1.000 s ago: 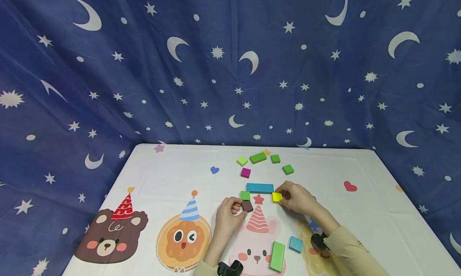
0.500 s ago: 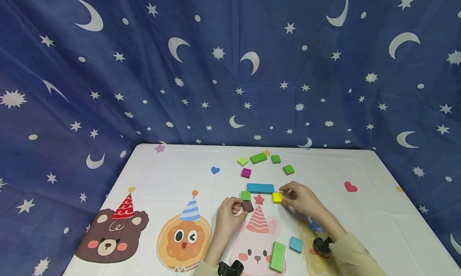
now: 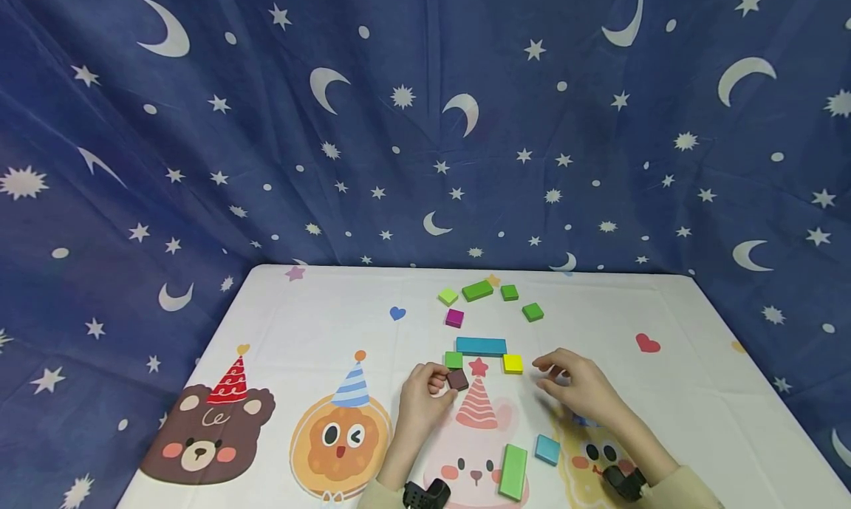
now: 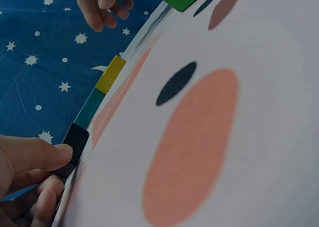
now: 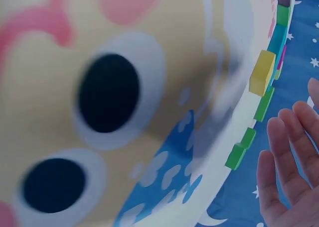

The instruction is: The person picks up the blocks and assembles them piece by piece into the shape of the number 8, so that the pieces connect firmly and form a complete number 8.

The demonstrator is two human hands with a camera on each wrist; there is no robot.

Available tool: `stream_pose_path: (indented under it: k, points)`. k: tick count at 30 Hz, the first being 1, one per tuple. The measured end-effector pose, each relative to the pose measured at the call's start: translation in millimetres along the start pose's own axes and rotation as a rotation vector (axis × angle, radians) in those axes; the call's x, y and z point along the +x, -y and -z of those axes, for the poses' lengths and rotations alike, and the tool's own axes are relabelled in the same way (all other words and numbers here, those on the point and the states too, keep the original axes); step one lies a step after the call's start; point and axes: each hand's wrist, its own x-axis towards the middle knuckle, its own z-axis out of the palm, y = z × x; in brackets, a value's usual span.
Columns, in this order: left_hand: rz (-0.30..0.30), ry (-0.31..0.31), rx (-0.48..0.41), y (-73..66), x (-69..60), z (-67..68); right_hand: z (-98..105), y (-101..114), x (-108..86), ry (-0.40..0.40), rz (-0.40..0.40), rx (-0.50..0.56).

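Note:
My left hand (image 3: 421, 400) pinches a dark brown square block (image 3: 457, 380) between thumb and fingers; the left wrist view shows the thumb pressed on the block (image 4: 76, 143). Just behind it lies a small green block (image 3: 453, 360), close to the left end of a long blue block (image 3: 481, 346). A yellow block (image 3: 513, 364) sits near the blue block's right end. To the right of the yellow block, my right hand (image 3: 580, 385) hovers apart from it, fingers loosely bent and holding nothing. In the right wrist view its fingers (image 5: 286, 157) look extended.
Farther back lie a magenta block (image 3: 455, 318), a lime block (image 3: 448, 296), a long green block (image 3: 477, 291) and two small green blocks (image 3: 532, 312). Nearer stand a long light green block (image 3: 513, 472) and a blue block (image 3: 547, 450). The white tablecloth (image 3: 319, 309) carries printed cartoon faces.
My right hand has let go of the yellow block and moved right and toward me. The yellow block stays by the blue one. My left hand keeps its hold on the brown block.

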Motion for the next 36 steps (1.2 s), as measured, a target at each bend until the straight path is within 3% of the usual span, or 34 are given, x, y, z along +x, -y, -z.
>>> stream_pose_path:
  k: [17,29,36]
  points:
    - [-0.039,-0.016,0.003,1.1,-1.1,-0.3,6,9,-44.3,0.013,-0.040,0.000]
    - [-0.015,-0.006,0.001,0.5,-0.9,0.4,-5,8,-58.8,0.115,-0.142,-0.063]
    - [0.004,0.006,0.002,-0.1,-0.5,0.9,-8,8,-66.6,0.157,-0.155,-0.100]
